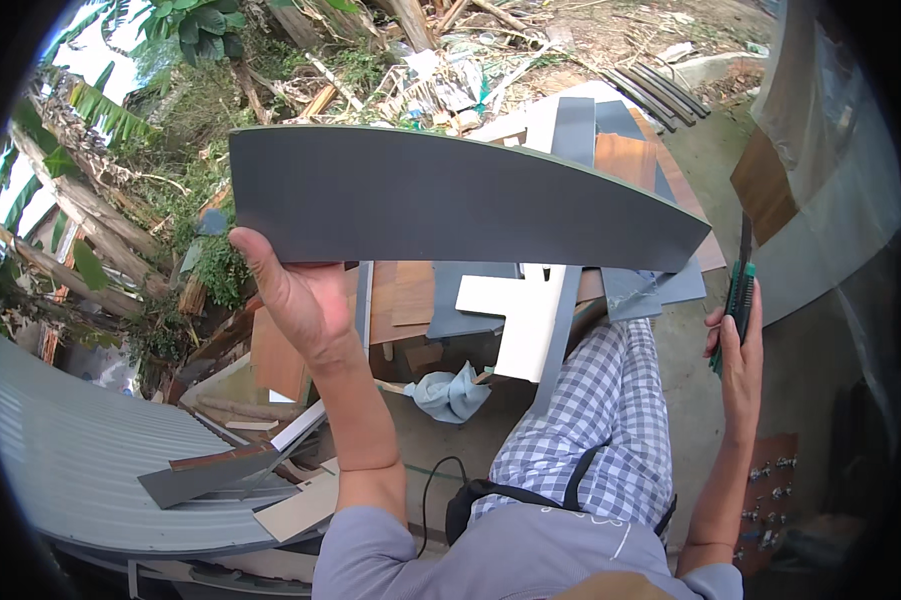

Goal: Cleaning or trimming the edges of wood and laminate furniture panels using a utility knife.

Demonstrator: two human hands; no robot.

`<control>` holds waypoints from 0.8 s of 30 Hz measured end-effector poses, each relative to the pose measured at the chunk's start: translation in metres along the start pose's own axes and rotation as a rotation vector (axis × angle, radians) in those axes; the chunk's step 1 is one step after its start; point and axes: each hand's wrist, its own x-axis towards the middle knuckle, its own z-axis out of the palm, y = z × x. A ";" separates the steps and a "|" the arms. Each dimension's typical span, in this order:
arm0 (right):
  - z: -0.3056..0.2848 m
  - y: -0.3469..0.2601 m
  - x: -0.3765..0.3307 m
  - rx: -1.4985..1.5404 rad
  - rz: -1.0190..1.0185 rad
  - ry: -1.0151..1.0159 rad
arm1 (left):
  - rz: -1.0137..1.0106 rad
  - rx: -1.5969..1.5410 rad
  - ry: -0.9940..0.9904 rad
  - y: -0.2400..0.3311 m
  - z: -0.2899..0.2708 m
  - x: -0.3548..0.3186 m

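Observation:
My left hand (305,305) holds up a dark grey board (450,200), gripping its lower left edge with the thumb in front. The board is long and flat. Its top edge curves down to a pointed right end, and a pale green line shows along that edge. My right hand (740,350), lower and off to the right, is closed around a green-and-black handled tool (738,300) with a long, narrow dark blade pointing up. The tool's exact kind cannot be told. The blade stands apart from the board, to the right of its tip.
Behind the board, grey, white and brown offcuts (515,320) lie piled, with a light blue cloth (450,395) below. Corrugated metal sheeting (100,440) with scraps lies left. Clear plastic sheeting (840,200) hangs right. Dark bars (650,95) lie on the ground beyond.

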 end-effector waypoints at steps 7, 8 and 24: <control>0.078 -0.171 0.013 -0.230 -0.649 -0.475 | 0.090 -0.014 -0.037 0.028 0.013 -0.033; 0.082 -0.192 0.008 -0.240 -0.698 -0.472 | 0.089 -0.040 -0.070 0.028 0.019 -0.035; 0.083 -0.191 -0.008 -0.595 -0.740 -0.407 | 0.101 -0.071 -0.001 0.019 0.016 -0.053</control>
